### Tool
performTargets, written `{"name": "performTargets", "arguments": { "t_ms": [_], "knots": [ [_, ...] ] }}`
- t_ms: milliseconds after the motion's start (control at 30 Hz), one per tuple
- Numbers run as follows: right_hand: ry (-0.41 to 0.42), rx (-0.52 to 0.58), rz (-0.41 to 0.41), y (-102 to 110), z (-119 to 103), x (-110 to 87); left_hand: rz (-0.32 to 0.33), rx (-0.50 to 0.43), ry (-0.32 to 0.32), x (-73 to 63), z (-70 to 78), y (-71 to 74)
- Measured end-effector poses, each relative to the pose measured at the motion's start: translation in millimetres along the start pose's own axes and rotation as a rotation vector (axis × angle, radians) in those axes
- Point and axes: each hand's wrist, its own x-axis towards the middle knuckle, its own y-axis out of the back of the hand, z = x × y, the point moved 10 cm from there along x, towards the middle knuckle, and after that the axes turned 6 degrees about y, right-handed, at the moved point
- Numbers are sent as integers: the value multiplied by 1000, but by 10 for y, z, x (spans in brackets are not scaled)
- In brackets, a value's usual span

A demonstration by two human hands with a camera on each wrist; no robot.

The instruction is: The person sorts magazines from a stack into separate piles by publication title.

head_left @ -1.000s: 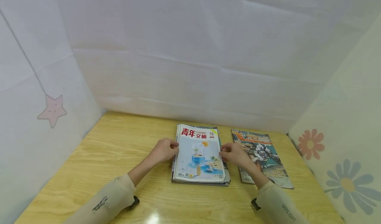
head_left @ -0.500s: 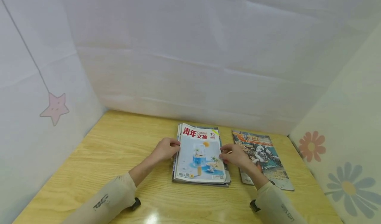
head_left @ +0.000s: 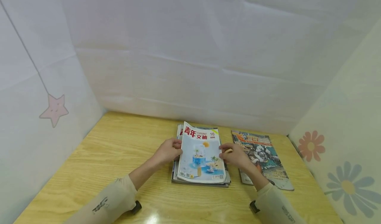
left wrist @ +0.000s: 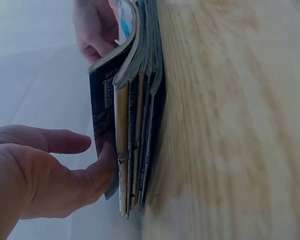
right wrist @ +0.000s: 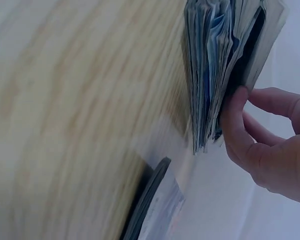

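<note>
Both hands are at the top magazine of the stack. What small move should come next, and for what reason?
Probably lift the top magazine gently, until it is clear of the stack. Its left edge is already raised off the stack beside the left hand, and the right hand pinches the opposite edge, so both sides seem supported.

The wooden table (head_left: pixel 119 144) carries a stack of magazines (head_left: pixel 201 154); to its right, near it, lies another magazine (head_left: pixel 269 156)

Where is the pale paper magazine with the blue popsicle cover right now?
In the head view, the pale magazine is just right of centre, between the left hand and right hand, over the paper magazine pile.
</note>
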Motion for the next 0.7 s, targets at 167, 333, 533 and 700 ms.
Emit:
{"name": "performTargets", "arguments": {
  "t_ms": [167, 333, 533, 700],
  "knots": [
    [-58, 145, 45, 31, 42, 1, -19, -30, 1, 1, -25, -2],
    [-90, 208, 52, 13, 70, 16, -22, -86, 10, 2, -65, 31],
    [-116, 227, 86, 31, 34, 19, -23, -158, 11, -3, -96, 113],
    [-69, 263, 88, 2, -106, 77, -29, -232, -13, 0, -101, 250]
  ]
}}
